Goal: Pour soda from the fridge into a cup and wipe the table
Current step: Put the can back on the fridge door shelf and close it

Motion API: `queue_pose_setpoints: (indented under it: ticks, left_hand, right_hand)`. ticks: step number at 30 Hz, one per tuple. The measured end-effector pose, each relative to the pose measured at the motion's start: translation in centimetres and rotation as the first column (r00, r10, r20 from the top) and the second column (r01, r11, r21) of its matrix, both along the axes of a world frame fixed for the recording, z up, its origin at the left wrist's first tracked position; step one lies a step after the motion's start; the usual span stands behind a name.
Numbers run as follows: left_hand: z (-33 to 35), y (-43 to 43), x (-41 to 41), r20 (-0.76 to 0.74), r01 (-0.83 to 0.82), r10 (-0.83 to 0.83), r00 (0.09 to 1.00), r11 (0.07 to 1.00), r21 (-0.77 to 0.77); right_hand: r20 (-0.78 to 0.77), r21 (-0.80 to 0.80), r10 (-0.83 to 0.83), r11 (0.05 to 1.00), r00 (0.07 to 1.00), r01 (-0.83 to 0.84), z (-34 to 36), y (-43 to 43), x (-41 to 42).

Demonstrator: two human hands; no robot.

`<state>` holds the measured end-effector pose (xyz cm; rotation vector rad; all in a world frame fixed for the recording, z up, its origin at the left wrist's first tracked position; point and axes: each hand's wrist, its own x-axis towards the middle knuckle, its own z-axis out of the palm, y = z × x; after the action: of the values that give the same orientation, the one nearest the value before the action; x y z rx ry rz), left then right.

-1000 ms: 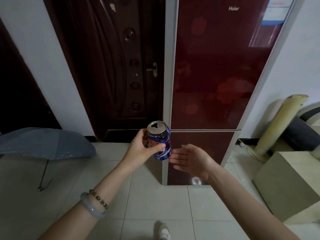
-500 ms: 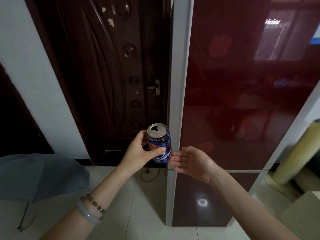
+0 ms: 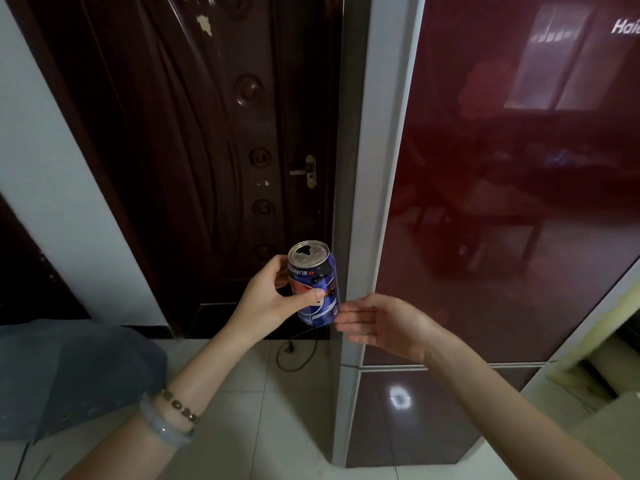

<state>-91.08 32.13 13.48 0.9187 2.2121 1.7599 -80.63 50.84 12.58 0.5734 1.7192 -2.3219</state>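
Soda can [image 3: 323, 275] gripped in left hand [image 3: 268, 301] — right hand [image 3: 384, 323] slack, empty, perhaps brushing it, beside fridge [image 3: 485, 168]

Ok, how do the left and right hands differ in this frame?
The left hand curls round a blue Pepsi can, thumb across its label; the right hand holds nothing, fingers straight, tips beside the can's base. The left one's wrist wears a pale bangle and a bead bracelet; the right one's is bare. Both are raised at like height before the closed red fridge.
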Motion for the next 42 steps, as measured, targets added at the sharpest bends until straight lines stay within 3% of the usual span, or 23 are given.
queue_pose_setpoints:
  ticks: [3,5,6,7,8,9,10,11,14,17,20,25,28,34,42]
  left_hand:
    - [0.6,-0.1,-1.4,-0.004,0.022,-0.022,1.000,1.000,0.003]
    - [0.8,-0.3,-2.3,-0.003,0.025,-0.025,1.000,1.000,0.014]
    - [0.9,-0.4,-2.7,-0.003,0.027,-0.027,1.000,0.999,0.019]
    - [0.9,-0.6,-3.1,-0.002,0.029,-0.029,1.000,0.999,0.021]
    - [0.9,-0.7,-3.5,0.001,0.031,-0.031,1.000,0.999,0.025]
    - [0.9,-0.9,-3.9,0.006,0.029,-0.030,1.000,0.999,0.031]
    - [0.9,-1.1,-4.3,0.009,0.026,-0.026,1.000,0.999,0.037]
    - [0.9,-1.3,-4.6,0.011,0.023,-0.024,1.000,0.999,0.041]
    - [0.9,-1.9,-5.5,0.016,0.026,-0.027,1.000,0.999,0.042]
    - [0.8,-2.3,-6.0,0.020,0.049,-0.050,0.999,0.998,0.034]
    - [0.7,-2.3,-6.2,0.026,0.074,-0.075,0.997,0.997,0.036]
    - [0.6,-2.2,-6.0,0.022,0.103,-0.105,0.994,0.993,0.050]
    - [0.4,-2.7,-5.8,0.026,0.113,-0.115,0.993,0.992,0.052]
    - [0.1,-4.2,-4.9,0.017,0.133,-0.134,0.991,0.990,0.036]
    - [0.2,-5.7,-2.9,-0.013,0.167,-0.167,0.986,0.985,0.053]
  right_hand:
    - [-0.088,0.226,0.001,0.974,0.996,0.019,1.1,0.0,-0.9]
    - [-0.195,0.505,0.089,0.863,0.977,0.022,2.2,0.3,-1.3]
    - [-0.241,0.700,0.183,0.713,0.953,0.040,2.7,0.5,-1.4]
    - [-0.269,0.886,0.303,0.450,0.914,0.111,3.1,0.8,-1.7]
    - [-0.283,0.959,0.427,0.119,0.859,0.257,3.4,1.0,-2.1]
    - [-0.268,0.889,0.552,-0.176,0.790,0.424,3.6,1.3,-2.8]
    - [-0.233,0.738,0.656,-0.361,0.718,0.570,3.6,1.7,-3.6]
    - [-0.183,0.606,0.737,-0.437,0.651,0.665,3.5,2.1,-4.4]
    - [-0.055,0.462,0.852,-0.441,0.521,0.769,3.4,3.6,-6.6]
    - [0.001,0.387,0.860,-0.472,0.511,0.793,3.3,4.8,-8.1]
    - [0.060,0.322,0.811,-0.567,0.582,0.758,3.6,5.7,-8.8]
    - [0.313,0.297,0.556,-0.827,0.770,0.477,4.3,4.8,-9.0]
    - [0.387,0.292,0.433,-0.895,0.814,0.338,4.7,3.4,-8.9]
    - [0.444,0.300,0.269,-0.943,0.855,0.141,5.2,1.7,-8.5]
    - [0.387,0.339,0.366,-0.910,0.846,0.239,4.9,0.3,-3.5]
